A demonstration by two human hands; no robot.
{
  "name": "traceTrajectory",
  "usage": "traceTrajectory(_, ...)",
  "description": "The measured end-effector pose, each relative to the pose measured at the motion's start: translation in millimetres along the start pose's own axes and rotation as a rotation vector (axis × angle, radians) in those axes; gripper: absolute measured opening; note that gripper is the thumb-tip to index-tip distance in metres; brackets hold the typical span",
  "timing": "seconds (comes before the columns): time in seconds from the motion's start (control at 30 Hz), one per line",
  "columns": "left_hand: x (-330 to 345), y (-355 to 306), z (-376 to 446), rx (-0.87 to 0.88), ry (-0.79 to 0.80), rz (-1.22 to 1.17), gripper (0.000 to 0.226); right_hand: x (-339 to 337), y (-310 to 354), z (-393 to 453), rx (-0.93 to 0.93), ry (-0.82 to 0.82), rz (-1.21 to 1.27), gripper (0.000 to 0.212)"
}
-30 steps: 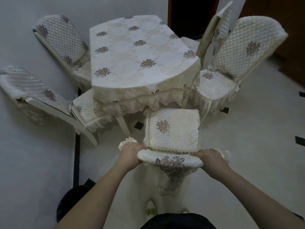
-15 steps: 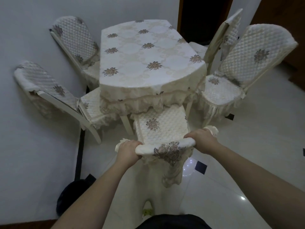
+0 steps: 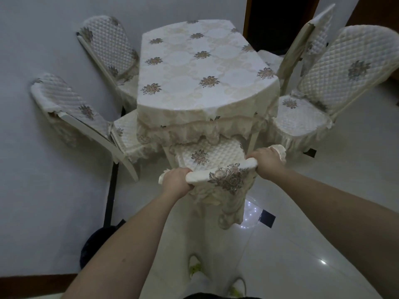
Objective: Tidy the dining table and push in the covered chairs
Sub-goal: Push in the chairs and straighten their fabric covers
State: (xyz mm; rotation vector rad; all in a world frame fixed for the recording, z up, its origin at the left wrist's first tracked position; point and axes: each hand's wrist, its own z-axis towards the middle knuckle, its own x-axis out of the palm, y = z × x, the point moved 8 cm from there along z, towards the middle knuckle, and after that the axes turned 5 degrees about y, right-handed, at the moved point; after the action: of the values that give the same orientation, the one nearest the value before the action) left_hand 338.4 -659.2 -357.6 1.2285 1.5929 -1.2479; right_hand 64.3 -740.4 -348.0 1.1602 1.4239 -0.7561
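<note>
Both hands, left hand point(image 3: 177, 181) and right hand point(image 3: 267, 162), around chair back point(image 3: 222, 172).

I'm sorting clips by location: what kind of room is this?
Likely a home dining area: a table under a floral tablecloth, ringed by quilted covered chairs, on a glossy tiled floor.

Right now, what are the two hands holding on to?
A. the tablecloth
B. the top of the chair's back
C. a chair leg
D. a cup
B. The left hand and the right hand each grip one end of the covered top edge of the near chair, whose seat is partly under the table.
</note>
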Motion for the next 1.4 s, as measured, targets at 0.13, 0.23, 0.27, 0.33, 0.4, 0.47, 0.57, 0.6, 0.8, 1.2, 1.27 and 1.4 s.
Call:
traceTrajectory(0.13, -2.6, -9.1, 16.0, -0.004, -0.004, 0.082, 0.028, -1.9, -13.8, 11.5, 0.007, 0.004, 0.035, 0.034)
traceTrajectory(0.23, -4.2, -15.8, 26.2, 0.008, -0.036, 0.134, 0.027, -1.8, -21.7, 17.5, -0.003, 0.009, 0.024, 0.033)
traceTrajectory(0.27, -5.3, -18.2, 28.7, 0.015, -0.048, 0.141, 0.026, -3.3, -24.7, 18.7, -0.004, 0.004, 0.029, 0.033)
traceTrajectory(0.33, -7.1, -24.9, 32.6, 0.03, -0.066, 0.143, 0.022, -5.1, -32.7, 20.7, 0.002, 0.007, 0.037, 0.032)
traceTrajectory(0.4, -7.1, -31.9, 37.5, 0.056, -0.082, 0.15, 0.022, -3.8, -43.0, 22.8, 0.004, 0.023, 0.04, 0.03)
traceTrajectory(0.47, -5.3, -36.4, 40.0, 0.103, -0.1, 0.153, 0.026, -1.6, -51.0, 26.1, -0.038, -0.017, 0.07, 0.026)
traceTrajectory(0.57, -0.9, -35.3, 40.9, 0.161, -0.101, 0.134, 0.03, 5.5, -56.2, 30.0, -0.068, -0.027, 0.079, 0.026)
traceTrajectory(0.6, 0.4, -34.1, 41.5, 0.182, -0.107, 0.135, 0.03, 7.2, -57.8, 29.6, -0.059, -0.021, 0.087, 0.026)
traceTrajectory(0.8, 0.6, -35.8, 45.9, 0.348, -0.173, 0.123, 0.025, 0.1, -54.4, 22.8, 0.021, -0.003, 0.07, 0.029)
traceTrajectory(1.2, 4.6, -34.3, 50.5, 0.401, -0.154, -0.009, 0.025, -5.0, -52.4, 23.3, -0.133, -0.025, 0.051, 0.03)
traceTrajectory(1.27, 3.8, -32.9, 49.8, 0.399, -0.153, -0.049, 0.024, -2.8, -54.7, 20.2, -0.159, -0.058, 0.05, 0.035)
traceTrajectory(1.4, -2.2, -39.0, 46.0, 0.402, -0.139, -0.026, 0.022, -5.8, -55.1, 26.8, -0.273, -0.034, 0.093, 0.036)
